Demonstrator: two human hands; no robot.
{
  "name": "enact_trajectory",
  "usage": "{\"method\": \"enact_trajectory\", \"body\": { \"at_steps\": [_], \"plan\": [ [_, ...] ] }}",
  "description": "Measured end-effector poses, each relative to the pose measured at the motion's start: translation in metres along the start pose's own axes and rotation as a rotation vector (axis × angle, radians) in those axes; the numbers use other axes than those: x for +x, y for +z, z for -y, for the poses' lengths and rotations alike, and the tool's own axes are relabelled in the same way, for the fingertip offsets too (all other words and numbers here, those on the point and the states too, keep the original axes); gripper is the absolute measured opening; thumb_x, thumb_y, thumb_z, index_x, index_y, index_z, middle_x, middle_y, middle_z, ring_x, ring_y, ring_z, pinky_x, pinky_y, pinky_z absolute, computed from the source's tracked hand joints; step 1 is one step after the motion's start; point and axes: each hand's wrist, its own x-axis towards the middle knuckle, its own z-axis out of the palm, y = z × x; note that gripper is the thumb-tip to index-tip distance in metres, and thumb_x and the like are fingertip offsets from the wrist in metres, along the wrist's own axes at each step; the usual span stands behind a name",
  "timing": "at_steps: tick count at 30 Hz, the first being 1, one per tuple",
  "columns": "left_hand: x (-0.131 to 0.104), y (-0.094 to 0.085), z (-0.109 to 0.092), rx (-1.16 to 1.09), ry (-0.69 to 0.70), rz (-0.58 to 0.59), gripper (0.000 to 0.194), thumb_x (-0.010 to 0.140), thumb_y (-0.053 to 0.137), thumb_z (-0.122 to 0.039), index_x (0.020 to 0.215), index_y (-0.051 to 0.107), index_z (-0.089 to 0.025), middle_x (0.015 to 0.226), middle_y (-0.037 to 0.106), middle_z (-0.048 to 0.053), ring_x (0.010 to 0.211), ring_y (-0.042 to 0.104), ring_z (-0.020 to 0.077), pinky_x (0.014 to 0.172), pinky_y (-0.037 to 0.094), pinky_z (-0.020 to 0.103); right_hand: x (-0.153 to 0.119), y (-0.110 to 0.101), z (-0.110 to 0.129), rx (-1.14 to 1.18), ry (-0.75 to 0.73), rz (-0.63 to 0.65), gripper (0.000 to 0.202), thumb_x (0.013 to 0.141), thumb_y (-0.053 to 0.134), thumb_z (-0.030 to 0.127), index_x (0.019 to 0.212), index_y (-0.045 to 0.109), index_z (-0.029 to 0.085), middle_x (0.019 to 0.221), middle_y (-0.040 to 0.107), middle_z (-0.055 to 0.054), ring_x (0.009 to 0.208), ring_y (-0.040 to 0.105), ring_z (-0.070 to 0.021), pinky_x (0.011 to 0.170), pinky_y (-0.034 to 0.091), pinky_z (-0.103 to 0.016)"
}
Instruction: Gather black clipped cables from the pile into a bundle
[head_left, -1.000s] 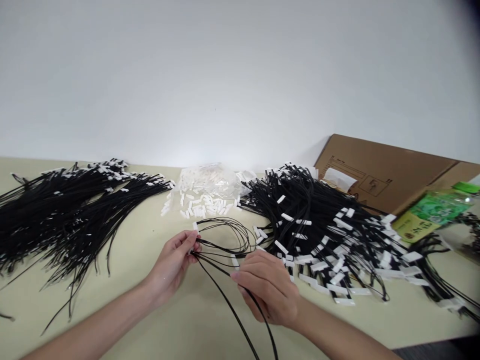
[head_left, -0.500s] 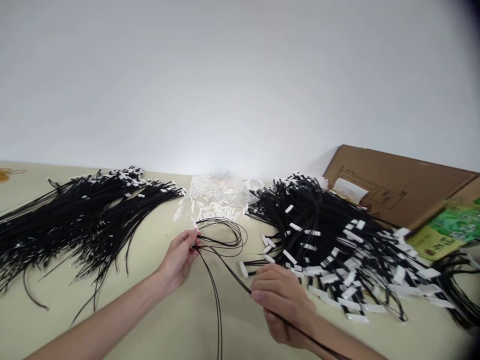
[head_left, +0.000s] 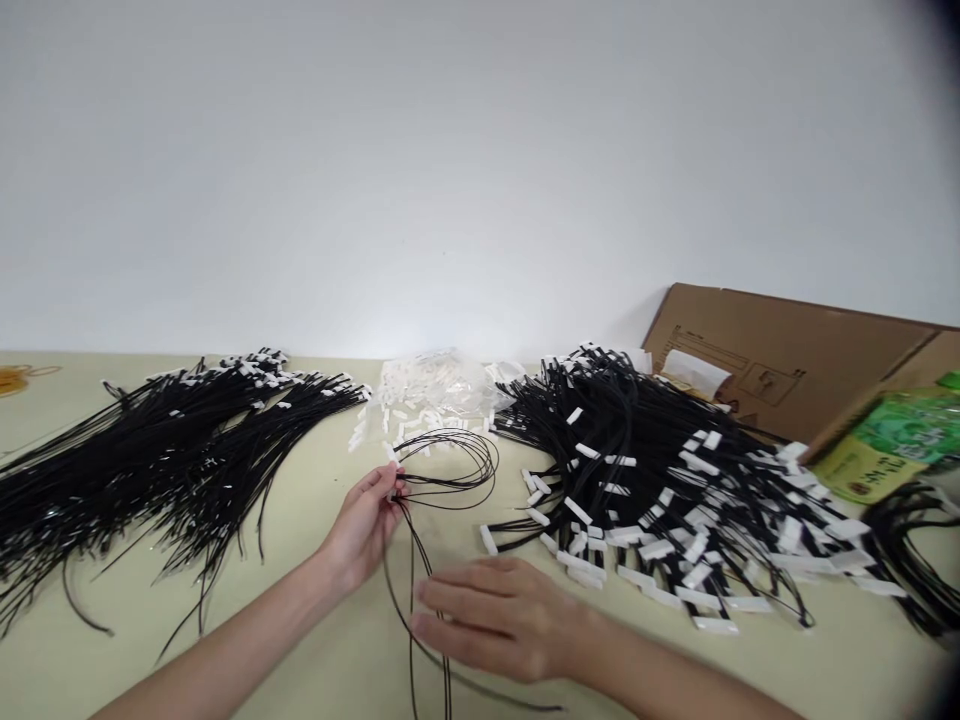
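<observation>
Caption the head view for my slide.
Left hand pinches looped black cords; right hand lies flat over their tails.

Desk (head_left: 315, 560): bare strip between left cable heap (head_left: 150, 450) and right cable heap (head_left: 660, 480), open toward the near edge. Blocked behind by white clips (head_left: 427, 400); cable loops (head_left: 450, 465) lie mid-strip. Cardboard box (head_left: 787, 360) closes the far right.
</observation>
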Motion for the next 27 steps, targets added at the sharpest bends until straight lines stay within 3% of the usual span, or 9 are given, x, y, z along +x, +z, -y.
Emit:
{"method": "enact_trajectory", "body": {
  "at_steps": [4, 9, 15, 19, 27],
  "plan": [
    [-0.004, 0.002, 0.002, -0.013, -0.049, 0.036, 0.011, 0.077, 0.054, -0.013, 0.067, 0.058, -0.011, 0.059, 0.047, -0.002, 0.052, 0.045, 0.0045, 0.049, 0.041, 0.013, -0.004, -0.004, -0.004, 0.012, 0.139, -0.061, 0.021, 0.085, 0.042, 0.007, 0.102, 0.055, 0.005, 0.101, 0.061, -0.01, 0.098, 0.053, -0.0137, 0.079, 0.048, -0.021],
    [-0.008, 0.002, 0.002, 0.034, -0.051, 0.102, 0.005, 0.073, 0.059, -0.017, 0.071, 0.059, -0.012, 0.061, 0.048, -0.002, 0.055, 0.046, 0.0042, 0.053, 0.04, 0.013, -0.008, 0.006, -0.007, -0.013, 0.232, -0.006, 0.019, 0.082, 0.048, 0.007, 0.099, 0.056, 0.008, 0.095, 0.062, -0.007, 0.092, 0.053, -0.0158, 0.079, 0.048, -0.027],
    [-0.016, 0.002, 0.006, 0.144, -0.092, 0.221, 0.011, 0.07, 0.063, -0.026, 0.072, 0.059, -0.016, 0.071, 0.053, -0.002, 0.06, 0.046, 0.0054, 0.06, 0.039, 0.017, -0.012, 0.011, -0.004, -0.104, 0.33, 0.011, 0.016, 0.079, 0.053, 0.009, 0.094, 0.057, 0.012, 0.082, 0.06, -0.004, 0.075, 0.051, -0.0134, 0.064, 0.045, -0.024],
    [-0.021, 0.004, 0.009, 0.179, -0.136, 0.258, 0.01, 0.071, 0.062, -0.026, 0.069, 0.058, -0.017, 0.071, 0.053, -0.002, 0.061, 0.046, 0.0063, 0.059, 0.037, 0.018, -0.012, 0.012, -0.001, -0.145, 0.354, 0.02, 0.012, 0.078, 0.053, 0.009, 0.087, 0.058, 0.014, 0.075, 0.057, -0.002, 0.065, 0.045, -0.0123, 0.057, 0.038, -0.024],
    [-0.023, 0.004, 0.01, 0.164, -0.198, 0.28, 0.009, 0.072, 0.061, -0.026, 0.071, 0.058, -0.017, 0.071, 0.053, -0.002, 0.061, 0.046, 0.0067, 0.059, 0.037, 0.019, -0.012, 0.014, -0.002, -0.158, 0.34, 0.036, 0.013, 0.08, 0.049, 0.009, 0.086, 0.059, 0.016, 0.074, 0.056, 0.0, 0.065, 0.041, -0.012, 0.056, 0.034, -0.023]
  ]
}}
